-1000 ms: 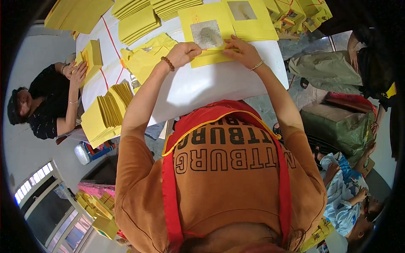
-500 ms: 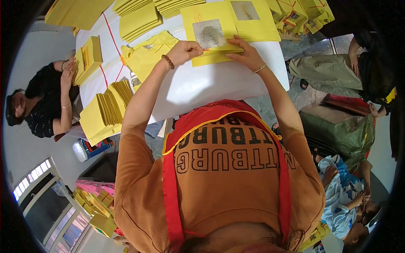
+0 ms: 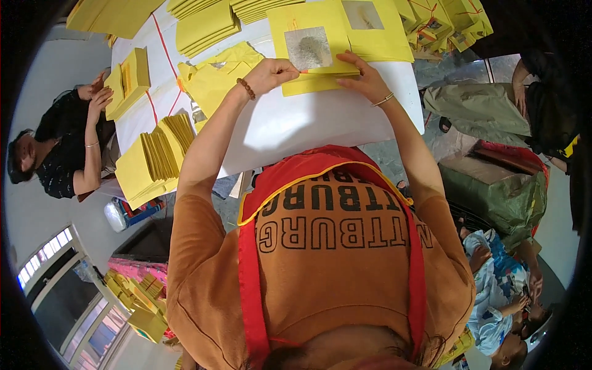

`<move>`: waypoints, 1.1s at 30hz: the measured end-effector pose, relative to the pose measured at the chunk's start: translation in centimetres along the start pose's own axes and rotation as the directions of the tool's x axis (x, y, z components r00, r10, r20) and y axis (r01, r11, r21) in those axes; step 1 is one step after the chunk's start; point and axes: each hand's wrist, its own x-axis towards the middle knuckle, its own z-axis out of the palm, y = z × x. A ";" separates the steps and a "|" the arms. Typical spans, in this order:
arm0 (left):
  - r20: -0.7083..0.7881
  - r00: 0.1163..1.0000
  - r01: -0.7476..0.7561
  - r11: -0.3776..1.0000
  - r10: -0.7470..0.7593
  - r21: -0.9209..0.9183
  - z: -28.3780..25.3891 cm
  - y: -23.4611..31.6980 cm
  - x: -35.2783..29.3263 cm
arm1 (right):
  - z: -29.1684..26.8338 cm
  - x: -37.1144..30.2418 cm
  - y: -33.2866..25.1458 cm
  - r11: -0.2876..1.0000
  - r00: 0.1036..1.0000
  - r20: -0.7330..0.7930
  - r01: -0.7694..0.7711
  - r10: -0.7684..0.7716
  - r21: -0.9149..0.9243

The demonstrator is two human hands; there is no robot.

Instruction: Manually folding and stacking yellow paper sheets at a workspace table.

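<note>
A yellow paper sheet (image 3: pixel 336 48) with a grey-silver square patch (image 3: pixel 308 48) lies on the white table in front of me, its near edge folded up in a narrow strip. At the left end of that fold, my left hand (image 3: pixel 271 76) is closed, thumb and forefinger pinching the paper. My right hand (image 3: pixel 369 81) is at the fold's right end, thumb and fingers spread apart around it. Another yellow sheet with a similar patch (image 3: pixel 364 15) lies just beyond to the right. Left of my left hand is a crumpled yellow paper (image 3: pixel 216 77).
Stacks of folded yellow paper (image 3: pixel 206 28) stand at the far side, and another stack (image 3: pixel 154 160) at the table's near left. Red cord (image 3: pixel 161 46) lies across the white table (image 3: pixel 265 135). A co-worker (image 3: pixel 68 145) is at the left; yellow bundles (image 3: pixel 438 24) lie far right.
My right thumb and fingers have parted from the fold's right end, where they were touching it. The left hand keeps its pinch. The co-worker's hands at the left have shifted slightly.
</note>
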 end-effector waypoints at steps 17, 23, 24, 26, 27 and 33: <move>-0.019 1.000 -0.008 0.990 0.005 -0.144 0.4 -0.6 0.4 | 0.2 0.3 1.3 0.976 0.994 -0.029 0.102 -0.109 -0.191; -0.025 0.999 -0.028 0.988 0.024 -0.152 0.5 -1.9 1.0 | 0.2 0.1 1.0 0.996 0.998 -0.036 0.046 -0.049 -0.074; -0.024 0.999 -0.028 0.988 0.025 -0.151 0.5 -1.9 1.1 | 0.2 0.1 1.0 0.996 0.998 -0.037 0.046 -0.049 -0.074; -0.006 1.000 -0.018 0.991 0.018 -0.134 0.4 -1.8 1.1 | 0.2 0.2 1.0 0.989 0.995 -0.026 0.089 -0.093 -0.115; -0.006 1.000 -0.019 0.991 0.018 -0.134 0.3 -1.9 1.1 | 0.2 0.2 1.1 0.989 0.995 -0.026 0.090 -0.094 -0.116; 0.002 0.998 -0.065 0.992 0.066 -0.106 0.2 -2.3 1.0 | 0.2 0.2 0.6 0.995 0.997 -0.025 0.074 -0.076 -0.070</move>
